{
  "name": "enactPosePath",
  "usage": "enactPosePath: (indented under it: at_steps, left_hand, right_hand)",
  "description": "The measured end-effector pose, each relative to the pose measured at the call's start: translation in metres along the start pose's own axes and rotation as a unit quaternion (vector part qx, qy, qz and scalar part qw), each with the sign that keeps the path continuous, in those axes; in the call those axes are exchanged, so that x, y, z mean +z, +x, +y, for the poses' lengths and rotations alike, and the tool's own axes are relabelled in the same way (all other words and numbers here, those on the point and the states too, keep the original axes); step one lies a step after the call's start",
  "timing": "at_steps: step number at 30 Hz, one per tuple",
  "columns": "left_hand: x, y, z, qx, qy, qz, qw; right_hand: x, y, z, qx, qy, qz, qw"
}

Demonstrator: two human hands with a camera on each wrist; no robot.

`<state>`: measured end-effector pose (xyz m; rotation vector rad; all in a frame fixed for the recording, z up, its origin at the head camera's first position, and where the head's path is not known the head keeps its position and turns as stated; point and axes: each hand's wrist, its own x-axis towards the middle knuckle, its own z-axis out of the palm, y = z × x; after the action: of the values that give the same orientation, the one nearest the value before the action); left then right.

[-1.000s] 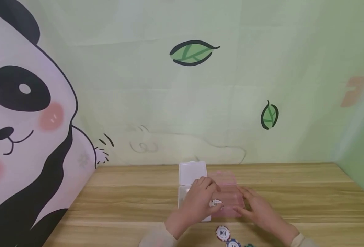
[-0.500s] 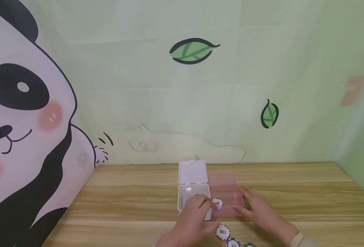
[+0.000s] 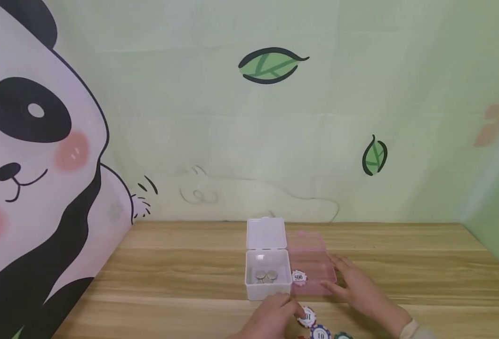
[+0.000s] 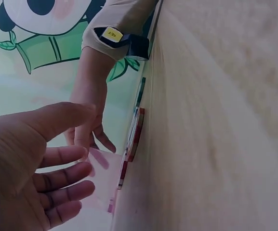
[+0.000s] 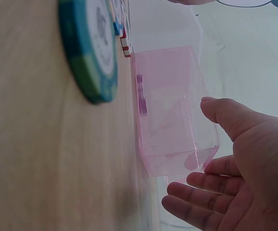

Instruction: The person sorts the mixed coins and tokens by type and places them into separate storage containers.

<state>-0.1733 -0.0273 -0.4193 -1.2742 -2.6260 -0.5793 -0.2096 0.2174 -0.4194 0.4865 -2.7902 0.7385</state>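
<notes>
My left hand (image 3: 270, 314) is low in front of the white box, its fingertips at the white-and-red poker chip (image 3: 307, 317) on the table. In the left wrist view its fingers (image 4: 66, 192) are relaxed, with nothing between them and the thumb. My right hand (image 3: 357, 287) is at the right side of the translucent pink box (image 3: 317, 259), fingers extended; in the right wrist view thumb and fingers lie about the box's end. A chip marked 500 (image 3: 299, 278) shows at the pink box's left side. Two silvery coins (image 3: 271, 274) sit inside the open-lidded white box (image 3: 268, 293).
A blue-edged chip marked 10 (image 3: 320, 332) and a green-edged chip (image 3: 342, 335) lie at the front edge of the view. A bit of red chip (image 3: 302, 337) shows beside them. Behind the wooden table (image 3: 181, 268) hangs a green cloth (image 3: 198, 94) with a panda.
My left hand has drawn back from over the two boxes toward the front, down to the red-edged chip, uncovering the white box and coins. The right hand has stayed by the pink box.
</notes>
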Motion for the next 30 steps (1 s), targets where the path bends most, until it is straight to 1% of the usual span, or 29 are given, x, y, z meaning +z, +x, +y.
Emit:
enactPosePath:
  at_steps: [3,7,9,14,18,22,30]
  left_hand:
    - [0.004,-0.001,-0.002,0.017,0.014,-0.013,0.9997]
    - [0.011,0.0,-0.004,0.048,0.037,-0.021,0.998]
    - [0.014,0.0,-0.004,0.053,0.041,-0.024,0.9974]
    - [0.019,-0.001,-0.004,0.038,0.036,-0.038,0.9979]
    - [0.022,-0.003,-0.003,0.031,0.05,-0.031,0.9978]
    - [0.024,-0.004,-0.003,0.032,0.059,-0.025,0.9974]
    - [0.023,-0.003,-0.003,0.016,0.048,-0.052,0.9973]
  right_hand:
    - [0.0,0.0,0.0,0.004,0.0,-0.005,1.0]
    - [-0.001,0.001,-0.001,0.007,-0.002,-0.008,1.0]
    - [-0.001,0.001,-0.001,0.006,-0.004,-0.007,1.0]
    - [-0.001,0.001,-0.002,0.008,-0.003,-0.007,1.0]
    - [-0.001,0.0,-0.002,0.009,-0.003,-0.007,1.0]
    - [-0.001,0.0,-0.002,0.009,-0.005,-0.006,1.0]
    - [-0.001,0.0,-0.002,0.009,-0.004,-0.007,1.0]
